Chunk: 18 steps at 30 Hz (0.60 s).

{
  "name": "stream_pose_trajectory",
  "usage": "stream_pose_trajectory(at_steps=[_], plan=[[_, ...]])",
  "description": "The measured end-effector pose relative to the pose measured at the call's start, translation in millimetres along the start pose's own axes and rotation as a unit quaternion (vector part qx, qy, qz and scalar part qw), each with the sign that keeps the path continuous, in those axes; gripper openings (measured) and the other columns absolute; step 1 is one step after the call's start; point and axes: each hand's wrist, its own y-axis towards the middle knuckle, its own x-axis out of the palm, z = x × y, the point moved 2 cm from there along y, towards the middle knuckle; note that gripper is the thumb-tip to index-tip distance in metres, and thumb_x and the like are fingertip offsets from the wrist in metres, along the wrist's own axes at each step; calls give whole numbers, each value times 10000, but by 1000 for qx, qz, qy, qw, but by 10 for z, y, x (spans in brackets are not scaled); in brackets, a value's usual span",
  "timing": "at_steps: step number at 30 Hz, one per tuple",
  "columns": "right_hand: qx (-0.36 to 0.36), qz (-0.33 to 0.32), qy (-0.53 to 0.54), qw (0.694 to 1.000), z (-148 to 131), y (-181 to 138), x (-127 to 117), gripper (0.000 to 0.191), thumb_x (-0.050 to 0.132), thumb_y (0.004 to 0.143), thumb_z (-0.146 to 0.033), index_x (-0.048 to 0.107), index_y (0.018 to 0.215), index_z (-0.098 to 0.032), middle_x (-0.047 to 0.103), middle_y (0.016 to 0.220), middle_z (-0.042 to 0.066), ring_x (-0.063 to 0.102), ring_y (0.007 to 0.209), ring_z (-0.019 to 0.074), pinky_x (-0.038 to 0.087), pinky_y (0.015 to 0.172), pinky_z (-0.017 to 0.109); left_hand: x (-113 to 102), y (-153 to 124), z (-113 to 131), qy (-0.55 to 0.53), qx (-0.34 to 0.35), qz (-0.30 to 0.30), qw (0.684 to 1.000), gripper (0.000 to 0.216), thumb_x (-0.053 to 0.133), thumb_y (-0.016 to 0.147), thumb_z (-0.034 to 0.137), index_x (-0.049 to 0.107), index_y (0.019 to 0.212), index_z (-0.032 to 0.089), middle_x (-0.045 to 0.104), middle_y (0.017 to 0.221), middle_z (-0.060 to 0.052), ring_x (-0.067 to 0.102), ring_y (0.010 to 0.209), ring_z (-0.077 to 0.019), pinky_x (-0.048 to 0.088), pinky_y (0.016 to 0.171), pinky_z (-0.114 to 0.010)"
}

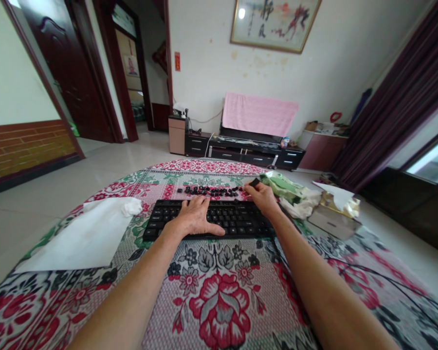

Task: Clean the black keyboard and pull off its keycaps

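Note:
A black keyboard lies lengthwise across the patterned tablecloth in front of me. My left hand rests palm down over its left-middle part, thumb stretched out to the right and fingers apart. Just beyond the keyboard's far edge, loose black keycaps lie in a rough row. At the right end of that row is my right hand, its fingers pinched together. A small black piece shows at those fingers, seemingly held; its exact kind is unclear. My right forearm hides part of the keyboard's right end.
A white sheet with a crumpled tissue lies on the left. On the right are a crumpled green-and-white packet and a tissue box. Black cables run over the tablecloth at the right.

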Motion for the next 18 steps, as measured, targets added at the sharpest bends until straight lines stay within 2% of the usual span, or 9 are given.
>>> stream_pose_trajectory(at_steps=[3, 9, 12, 15, 18], plan=[[-2, 52, -17, 998, 51, 54, -64, 364, 566, 666, -468, 601, 832, -146, 644, 736, 45, 596, 659, 153, 500, 605, 267, -2, -7, 2, 2, -2, -1, 1000, 1172, 468, 468, 861, 229, 1408, 204, 290, 1456, -156, 220, 1331, -367, 219, 1045, -520], [-31, 14, -32, 999, 8, -2, -17, 264, 492, 714, -395, 587, 775, -156, 647, 730, 40, 596, 688, 158, 479, 633, 264, 11, -3, -6, 0, 1, 1, 1000, 1187, 465, 472, 866, 222, 1413, 185, 255, 1471, -170, 207, 1339, -358, 207, 1053, -522], [-39, 29, -58, 997, -36, -11, 0, 239, 390, 738, -308, 571, 793, -162, 625, 696, 26, 577, 641, 147, 459, 620, 258, 10, -1, -3, 0, -4, -3, 1000, 1190, 473, 473, 858, 222, 1415, 176, 248, 1475, -170, 197, 1341, -365, 200, 1057, -522], [-31, 46, -195, 979, -106, -31, -9, 263, 367, 746, -291, 586, 826, -171, 604, 658, 18, 556, 624, 157, 425, 611, 259, -1, -5, 8, 0, -8, -5, 1000, 1202, 473, 469, 859, 216, 1418, 167, 252, 1473, -172, 193, 1339, -380, 197, 1055, -528], [-3, 6, -346, 938, -176, -76, 3, 252, 445, 736, -343, 634, 775, -180, 613, 649, 28, 569, 661, 176, 398, 617, 253, -15, -12, 18, -3, -8, -4, 1000, 1199, 476, 476, 854, 209, 1420, 163, 250, 1474, -169, 191, 1340, -380, 194, 1057, -527]])
